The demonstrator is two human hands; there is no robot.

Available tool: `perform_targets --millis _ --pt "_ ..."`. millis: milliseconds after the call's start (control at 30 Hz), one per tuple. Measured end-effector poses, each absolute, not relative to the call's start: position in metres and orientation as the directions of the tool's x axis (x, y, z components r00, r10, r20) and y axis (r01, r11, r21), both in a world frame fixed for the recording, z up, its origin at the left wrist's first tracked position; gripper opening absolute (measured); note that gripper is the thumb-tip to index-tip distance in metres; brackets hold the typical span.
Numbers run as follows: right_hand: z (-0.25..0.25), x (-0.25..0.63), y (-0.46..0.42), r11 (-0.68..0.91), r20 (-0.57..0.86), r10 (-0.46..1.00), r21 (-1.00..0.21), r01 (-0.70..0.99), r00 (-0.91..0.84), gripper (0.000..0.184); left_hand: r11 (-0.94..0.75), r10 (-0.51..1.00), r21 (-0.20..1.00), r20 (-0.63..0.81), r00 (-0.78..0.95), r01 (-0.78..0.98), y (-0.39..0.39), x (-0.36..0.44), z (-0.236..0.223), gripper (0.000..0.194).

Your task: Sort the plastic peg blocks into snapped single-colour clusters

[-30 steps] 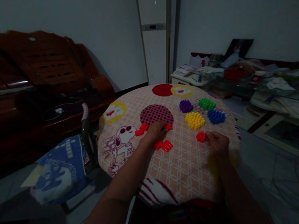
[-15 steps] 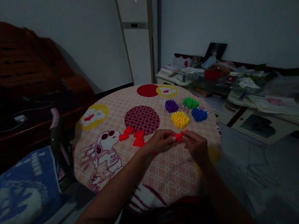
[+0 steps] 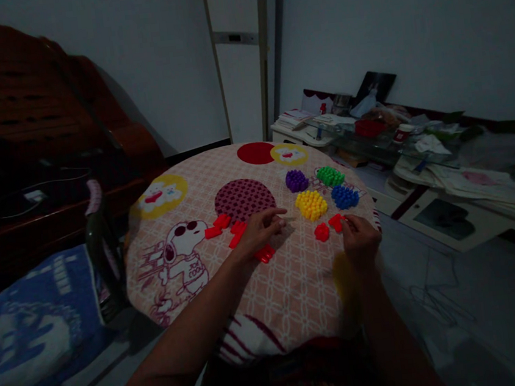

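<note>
A round table (image 3: pixel 296 299) wears a pink cartoon-print cloth. My left hand (image 3: pixel 261 229) rests on it with the forefinger stretched out, among loose red plastic pieces (image 3: pixel 224 224); one more red piece (image 3: pixel 264 254) lies just beneath the hand. My right hand (image 3: pixel 358 234) has its fingers pinched on a red piece (image 3: pixel 335 222) set beside another red piece (image 3: pixel 321 232). Behind these lie small heaps of yellow pieces (image 3: pixel 311 204), purple pieces (image 3: pixel 296 180), green pieces (image 3: pixel 330 176) and blue pieces (image 3: pixel 345 196).
A chair with a blue printed cushion (image 3: pixel 32 327) stands left of the table. Dark wooden furniture (image 3: pixel 35 136) fills the left side. A low table with papers and clutter (image 3: pixel 399 141) runs along the right wall. A tall white unit (image 3: pixel 238 60) stands behind.
My hands were together over the table holding a red piece. They have parted: the left now rests by the red pieces, the right has gone right and set a red piece down.
</note>
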State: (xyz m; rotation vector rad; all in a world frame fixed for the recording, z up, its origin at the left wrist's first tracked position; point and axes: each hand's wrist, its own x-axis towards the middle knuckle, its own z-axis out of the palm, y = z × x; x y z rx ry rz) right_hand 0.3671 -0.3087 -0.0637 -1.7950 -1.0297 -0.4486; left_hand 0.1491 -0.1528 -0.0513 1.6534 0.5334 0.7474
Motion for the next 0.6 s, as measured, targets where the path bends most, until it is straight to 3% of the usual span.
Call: perform_targets --millis 233,333,500,600 --pt "-0.083 0.359 -0.301 -0.15 0.624 0.58 -0.549 0.823 0.523 0.033 -0.256 0.706 0.966 0.202 0.679 -0.022 -0.148 0.145 -0.054 0.047" --pt "-0.083 0.358 -0.304 -0.135 0.621 0.561 -0.584 0.801 0.547 0.033 -0.315 0.751 0.949 0.251 0.611 -0.002 -0.14 0.139 -0.052 0.044" --pt "-0.085 0.36 -0.304 -0.152 0.624 0.523 -0.602 0.784 0.581 0.039 -0.486 0.845 0.835 0.375 0.381 0.256 -0.119 0.119 -0.046 0.032" --pt "-0.087 0.361 -0.303 -0.114 0.631 0.548 -0.593 0.797 0.549 0.039 -0.487 0.873 0.733 0.42 0.248 0.475 -0.108 0.104 -0.045 0.031"
